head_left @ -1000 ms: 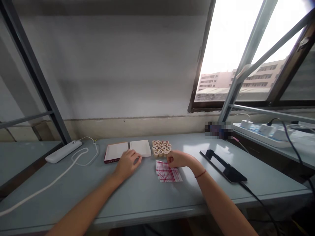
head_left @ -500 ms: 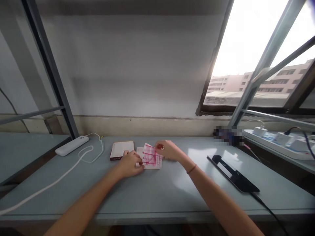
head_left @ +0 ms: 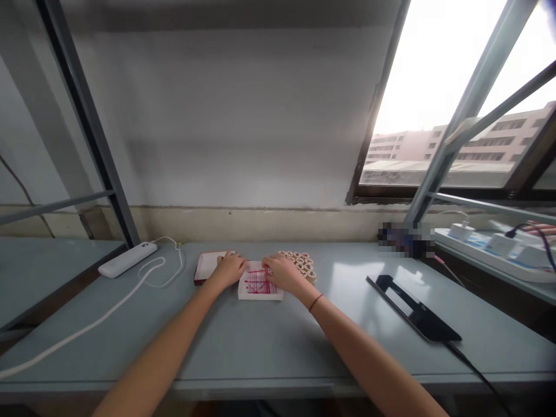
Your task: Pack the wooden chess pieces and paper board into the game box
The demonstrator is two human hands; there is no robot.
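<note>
A folded paper sheet (head_left: 259,283) with a printed red line grid lies in a shallow white box (head_left: 260,296) at the middle of the desk. My right hand (head_left: 282,272) is bent over the sheet's right side, its fingertips closed at the paper. At the box's back left corner, my left hand (head_left: 231,271) has its fingers curled and touching the edge; its fingertips are partly hidden. Behind it lies a shallow red-brown lid (head_left: 207,265) with a white inside. Round Chinese chess pieces (head_left: 299,260) form a tight cluster just beyond my right hand.
To the left lie a white power bank (head_left: 127,259) and a white cable (head_left: 82,330). A dark tablet (head_left: 412,310) with a black cable is at the right. A power strip (head_left: 486,249) stands on the neighbouring surface, and a wall closes the desk's back.
The sheet, earlier raised and tilted in my right hand, now lies lower in the box. My left hand moved up and away from the box's front; more chess pieces show.
</note>
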